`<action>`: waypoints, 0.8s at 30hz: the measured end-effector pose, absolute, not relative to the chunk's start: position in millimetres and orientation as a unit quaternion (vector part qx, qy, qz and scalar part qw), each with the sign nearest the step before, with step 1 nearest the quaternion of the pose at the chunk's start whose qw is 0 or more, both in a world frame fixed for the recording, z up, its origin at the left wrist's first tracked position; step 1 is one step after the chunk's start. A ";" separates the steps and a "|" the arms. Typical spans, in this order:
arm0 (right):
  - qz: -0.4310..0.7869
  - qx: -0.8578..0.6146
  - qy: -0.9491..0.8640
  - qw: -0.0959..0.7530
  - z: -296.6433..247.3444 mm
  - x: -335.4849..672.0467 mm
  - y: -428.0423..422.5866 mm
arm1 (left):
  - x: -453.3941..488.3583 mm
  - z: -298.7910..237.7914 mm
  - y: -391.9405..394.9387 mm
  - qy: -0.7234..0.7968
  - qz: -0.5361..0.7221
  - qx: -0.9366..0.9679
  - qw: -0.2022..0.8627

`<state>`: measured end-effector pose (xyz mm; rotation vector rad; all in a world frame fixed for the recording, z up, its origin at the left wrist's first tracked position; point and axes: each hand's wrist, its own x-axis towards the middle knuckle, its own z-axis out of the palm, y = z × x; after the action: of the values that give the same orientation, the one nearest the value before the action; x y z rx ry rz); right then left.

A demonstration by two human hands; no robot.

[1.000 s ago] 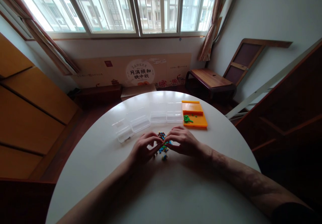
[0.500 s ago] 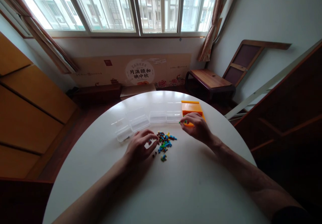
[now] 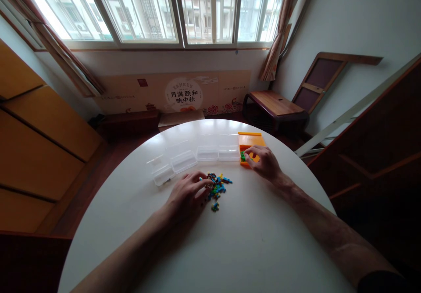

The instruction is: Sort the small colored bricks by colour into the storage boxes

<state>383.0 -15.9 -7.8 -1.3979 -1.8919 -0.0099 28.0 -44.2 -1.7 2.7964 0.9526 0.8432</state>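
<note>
Mixed heap of small multicoloured plastic bricks [image 3: 218, 187] sits left of open orange plastic box [image 3: 250, 140], plenty remaining; some green bricks [image 3: 242, 156] already inside. Right hand [image 3: 265, 163] curls over box; left hand [image 3: 187, 191], half-curled, at heap. Can't tell if either grips. Transparent plastic boxes [image 3: 208, 154] left of orange box.

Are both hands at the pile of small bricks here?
No, only the left hand is at the small bricks; the right hand is at the orange tray.

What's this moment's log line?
left hand: at mixed pieces | right hand: over orange box, near green pieces | clear boxes: alongside
</note>
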 end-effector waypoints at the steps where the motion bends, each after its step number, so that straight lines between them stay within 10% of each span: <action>1: -0.003 -0.547 -0.743 0.386 -6.9 381.5 -16.7 | 27.9 -1.9 -44.2 0.313 0.274 0.909 0.035; 24: 0.012 -0.529 -0.752 0.393 -11.4 376.2 -17.6 | 30.2 -1.1 -45.0 0.329 0.276 0.902 0.034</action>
<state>376.2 -17.6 -11.4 -1.3421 -1.9089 0.0292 30.2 -45.0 -1.1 2.7759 1.0120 0.8505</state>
